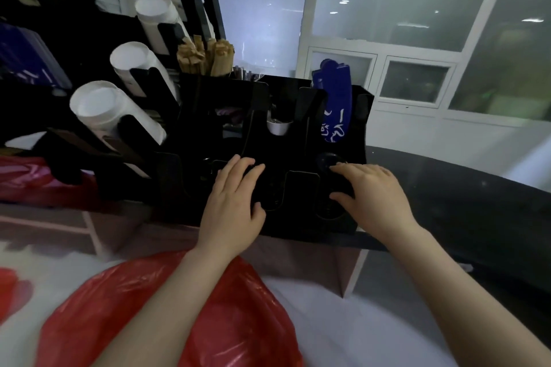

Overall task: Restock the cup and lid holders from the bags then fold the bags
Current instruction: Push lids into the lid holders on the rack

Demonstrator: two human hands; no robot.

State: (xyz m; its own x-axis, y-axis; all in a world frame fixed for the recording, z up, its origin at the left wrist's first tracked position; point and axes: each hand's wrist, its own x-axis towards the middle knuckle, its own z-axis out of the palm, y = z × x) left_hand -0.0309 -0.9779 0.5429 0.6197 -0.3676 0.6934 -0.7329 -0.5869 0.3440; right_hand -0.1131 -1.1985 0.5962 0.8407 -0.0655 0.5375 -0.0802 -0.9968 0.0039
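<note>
Red plastic bag (244,322) lies nearest, under the left forearm; beyond it, left hand (232,199) rests with relaxed, nearly straight fingers on the black lid holder (298,185); right hand (374,197) curls thumb and fingers round black lids (326,162) in its rightmost slot; white cup stacks (101,107) stand far left.

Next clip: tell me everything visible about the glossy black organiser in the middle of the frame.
The glossy black plastic-looking organiser stands upright, right of slanted white cup stacks. Its front slots have U-shaped cut-outs; rear compartments hold brown paper-wrapped sticks, a blue printed pack and a small white cup. The left hand and right hand rest on its front slots, the right by a dark round lid; a grip cannot be told.
</note>
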